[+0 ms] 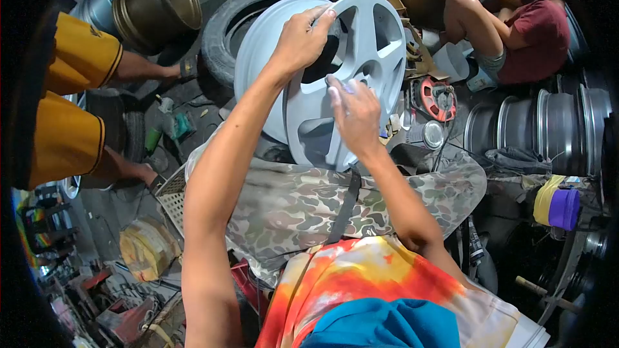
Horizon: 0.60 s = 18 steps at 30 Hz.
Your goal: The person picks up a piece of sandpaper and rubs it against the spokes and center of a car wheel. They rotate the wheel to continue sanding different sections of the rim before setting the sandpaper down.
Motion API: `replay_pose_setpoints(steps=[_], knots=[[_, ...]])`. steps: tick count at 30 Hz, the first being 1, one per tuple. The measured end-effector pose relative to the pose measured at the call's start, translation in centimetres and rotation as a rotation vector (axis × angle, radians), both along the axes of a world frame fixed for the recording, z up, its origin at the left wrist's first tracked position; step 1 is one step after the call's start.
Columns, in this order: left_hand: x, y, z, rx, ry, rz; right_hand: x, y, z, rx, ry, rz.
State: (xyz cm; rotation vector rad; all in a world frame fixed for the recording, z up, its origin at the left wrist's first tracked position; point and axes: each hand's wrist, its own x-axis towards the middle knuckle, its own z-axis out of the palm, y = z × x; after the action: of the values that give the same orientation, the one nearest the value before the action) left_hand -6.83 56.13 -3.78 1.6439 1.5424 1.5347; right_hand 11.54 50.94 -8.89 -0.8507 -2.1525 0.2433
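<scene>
A large grey wheel rim (380, 45) with several spokes stands upright just beyond my lap, which a camouflage cloth (290, 203) covers. At the top of the rim, my left hand (303, 38) has its fingers closed on the edge. My right hand (356, 113) is in front of the spokes near the hub, fingers bent together at the surface; whether something small is between them is hidden. Behind the rim lies a black tyre (222, 38).
A bronze rim (158, 6) stands upper left, near a person in yellow shorts (71, 135). Another person in a red shirt (538, 42) sits upper right. Silver rims (548, 129) line the right side. A red reel (437, 98) and a can (427, 134) stand beside the wheel.
</scene>
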Motion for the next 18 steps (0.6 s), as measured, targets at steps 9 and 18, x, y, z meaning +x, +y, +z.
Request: replay_pose_setpoints(steps=[9,18], knots=[[0.2,-0.5,0.8,-0.096,0.0,-0.005,1.3,2.0,1.7,-0.038,-0.165,-0.013],[0.7,-0.3,1.0,-0.064,0.01,-0.004,1.2,3.9,3.0,-0.202,-0.234,0.21]])
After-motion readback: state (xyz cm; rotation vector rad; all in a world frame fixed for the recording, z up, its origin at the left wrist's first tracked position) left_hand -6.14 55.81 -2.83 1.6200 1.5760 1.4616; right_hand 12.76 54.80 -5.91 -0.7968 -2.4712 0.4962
